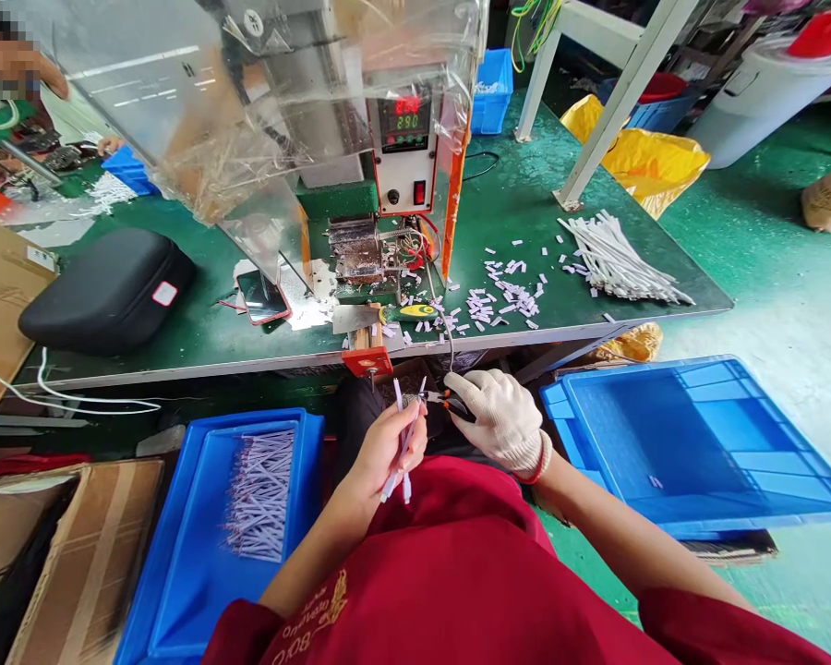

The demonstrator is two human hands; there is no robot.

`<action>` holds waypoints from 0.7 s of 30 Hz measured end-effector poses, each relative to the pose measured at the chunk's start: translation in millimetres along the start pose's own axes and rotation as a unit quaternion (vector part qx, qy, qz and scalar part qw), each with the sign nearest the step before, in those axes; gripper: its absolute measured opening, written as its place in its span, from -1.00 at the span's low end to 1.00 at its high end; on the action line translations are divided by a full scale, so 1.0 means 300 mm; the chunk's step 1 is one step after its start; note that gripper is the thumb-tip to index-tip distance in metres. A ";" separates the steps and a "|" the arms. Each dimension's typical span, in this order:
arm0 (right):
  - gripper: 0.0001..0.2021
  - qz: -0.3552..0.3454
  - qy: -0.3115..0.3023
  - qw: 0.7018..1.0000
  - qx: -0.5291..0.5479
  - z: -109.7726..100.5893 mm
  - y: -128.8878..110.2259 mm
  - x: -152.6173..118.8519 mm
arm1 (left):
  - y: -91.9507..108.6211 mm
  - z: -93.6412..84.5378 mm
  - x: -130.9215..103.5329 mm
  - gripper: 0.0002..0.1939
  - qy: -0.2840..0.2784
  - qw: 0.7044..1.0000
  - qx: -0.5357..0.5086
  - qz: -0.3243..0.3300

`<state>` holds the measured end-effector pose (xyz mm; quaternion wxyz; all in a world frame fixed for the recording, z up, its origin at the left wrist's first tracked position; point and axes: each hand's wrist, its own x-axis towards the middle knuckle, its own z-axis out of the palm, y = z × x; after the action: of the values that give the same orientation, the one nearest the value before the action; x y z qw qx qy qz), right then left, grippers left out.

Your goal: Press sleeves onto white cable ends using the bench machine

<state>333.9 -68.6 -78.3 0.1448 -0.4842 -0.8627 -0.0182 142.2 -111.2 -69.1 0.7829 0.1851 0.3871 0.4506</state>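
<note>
My bare left hand [390, 445] is closed around a few thin white strips [407, 436], whose ends stick out above and below the fingers. Just right of it, my right hand [504, 417], in a white knitted glove, grips small pliers [455, 403] with dark and orange handles. The pliers' tip meets the upper end of the strips. Beyond both hands, a scraper with a green and yellow handle [415, 313] lies at the table edge, by a metal block [355, 249] under the machine [407, 139].
A blue tray [200, 517] with many white strips stands at the left, and a blue bin [671, 434] at the right. Small white pieces [516, 296] and a bundle of white tubes [616, 259] lie on the green table [512, 194]. A black case [111, 291] sits left.
</note>
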 end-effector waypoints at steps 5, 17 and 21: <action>-0.69 0.032 0.000 0.999 0.011 0.011 -0.002 -0.013 | -0.012 0.000 0.001 -0.75 0.024 0.998 0.043 0.036; -0.54 0.003 0.030 1.000 0.009 0.019 -0.005 -0.008 | -0.045 0.008 -0.008 -0.68 0.127 0.918 0.352 0.132; -0.58 0.017 -0.010 1.000 0.005 -0.001 -0.020 -0.001 | -0.050 0.001 -0.006 -0.69 0.128 0.889 0.413 0.154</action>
<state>329.0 -72.0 -77.4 0.1386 -0.4986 -0.8556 -0.0066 150.3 -120.5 -77.9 0.5003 0.4895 0.6017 0.3848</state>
